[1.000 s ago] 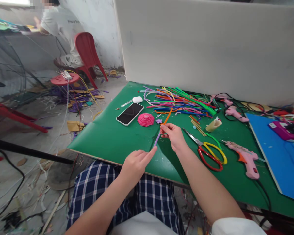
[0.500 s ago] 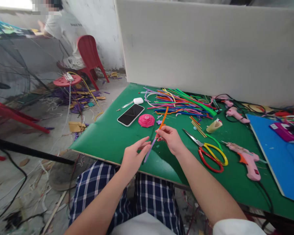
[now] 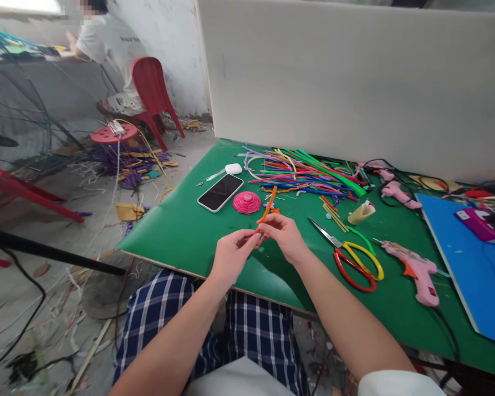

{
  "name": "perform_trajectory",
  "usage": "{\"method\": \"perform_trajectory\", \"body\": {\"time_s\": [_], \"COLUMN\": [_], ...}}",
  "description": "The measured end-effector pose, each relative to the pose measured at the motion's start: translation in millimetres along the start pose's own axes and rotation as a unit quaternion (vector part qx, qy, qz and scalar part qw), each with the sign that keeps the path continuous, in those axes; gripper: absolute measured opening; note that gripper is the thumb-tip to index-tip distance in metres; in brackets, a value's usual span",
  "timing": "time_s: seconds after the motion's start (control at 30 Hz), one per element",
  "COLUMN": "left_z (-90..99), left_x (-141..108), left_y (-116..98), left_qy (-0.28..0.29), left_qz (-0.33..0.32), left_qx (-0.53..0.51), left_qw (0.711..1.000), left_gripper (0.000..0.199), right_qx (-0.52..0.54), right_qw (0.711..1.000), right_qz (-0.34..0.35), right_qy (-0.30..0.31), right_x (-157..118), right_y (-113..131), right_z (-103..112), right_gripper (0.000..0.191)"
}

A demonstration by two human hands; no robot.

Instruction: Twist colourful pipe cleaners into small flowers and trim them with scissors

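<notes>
Left fingers (image 3: 248, 238) have met right fingers (image 3: 274, 224) low on orange stem (image 3: 269, 203).

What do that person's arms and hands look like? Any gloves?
No gloves: each grip, left hand and right hand, is bare. No watch or bracelet shows. The right arm has a white sleeve; on the left arm, no sleeve is in view.
</notes>
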State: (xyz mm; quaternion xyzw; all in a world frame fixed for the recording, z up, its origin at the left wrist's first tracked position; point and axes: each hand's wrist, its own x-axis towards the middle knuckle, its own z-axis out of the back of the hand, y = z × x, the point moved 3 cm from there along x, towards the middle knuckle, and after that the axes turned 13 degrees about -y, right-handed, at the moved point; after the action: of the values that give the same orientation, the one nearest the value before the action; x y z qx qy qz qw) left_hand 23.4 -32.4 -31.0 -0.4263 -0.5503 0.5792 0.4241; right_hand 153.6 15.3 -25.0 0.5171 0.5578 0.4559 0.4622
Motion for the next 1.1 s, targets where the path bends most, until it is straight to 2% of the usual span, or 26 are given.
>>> {"method": "perform_trajectory", "body": {"time_s": [0.23, 0.47, 0.6, 0.87, 1.1], "left_z": [-1.0, 1.7, 2.4, 0.5, -0.4], "left_x": [-1.3, -2.6, -2.2, -4.4, -10.9], "left_y": [-2.6, -4.4, -4.0, 4.8, 10.0], "left_qy": [-0.021, -0.034, -0.04, -0.012, -0.001], "left_qz": [-0.009, -0.015, -0.016, 0.009, 0.019], "left_qx": [0.003, 0.031, 0.043, 0.046, 0.038], "left_qw": [1.0, 0.999, 0.998, 0.999, 0.999], "left_gripper": [0.023, 0.018, 0.018, 0.025, 0.026], "right_qx": [-0.022, -0.047, -0.047, 0.042, 0.067], "right_qw": [0.999, 0.997, 0.998, 0.999, 0.996], "right_qz": [0.033, 0.018, 0.024, -0.032, -0.013], "right_qy": [-0.014, 0.056, 0.031, -0.004, -0.052], "right_x": [-0.6, -2.7, -2.3, 0.4, 5.1], "right_y": [-1.9, -1.9, -3.2, -3.2, 0.2], "right_z": [-1.5, -4.2, -4.6, -0.6, 6.1], "right_gripper": [0.015, 0.013, 0.012, 0.018, 0.021]}}
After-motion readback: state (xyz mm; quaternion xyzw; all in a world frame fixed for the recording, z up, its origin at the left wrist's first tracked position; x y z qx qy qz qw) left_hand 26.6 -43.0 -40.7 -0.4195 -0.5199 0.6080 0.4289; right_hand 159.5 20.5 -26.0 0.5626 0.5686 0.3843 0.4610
